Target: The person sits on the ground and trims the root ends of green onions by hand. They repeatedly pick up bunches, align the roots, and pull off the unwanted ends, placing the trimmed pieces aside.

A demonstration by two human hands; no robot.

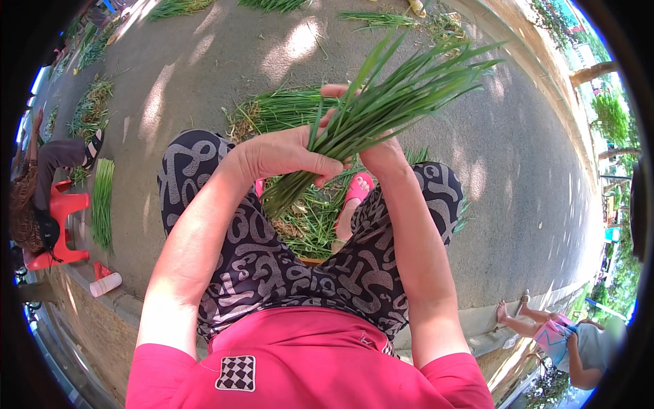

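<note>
A bunch of long, flat green leaves (pixel 388 105), like Chinese chives, slants across the space above my knees. My left hand (pixel 278 153) grips it near the stem ends, thumb over the top. Behind the leaves, my right hand (pixel 383 156) cups the bunch; fingertips show past its far side, and much of this hand is hidden. The stem ends point down towards my left knee. Below, loose green stalks and dry trimmings (pixel 311 225) lie on the ground between my feet. Just beyond my hands rests a larger pile of the same greens (pixel 291 107).
More bundles (pixel 378 19) lie on the asphalt (pixel 516 168) ahead. On the left are a neat bundle (pixel 102 204), a red plastic stool (pixel 66 225) with a person, and a white cup (pixel 106 284). Another person (pixel 577 347) is by the kerb on the right.
</note>
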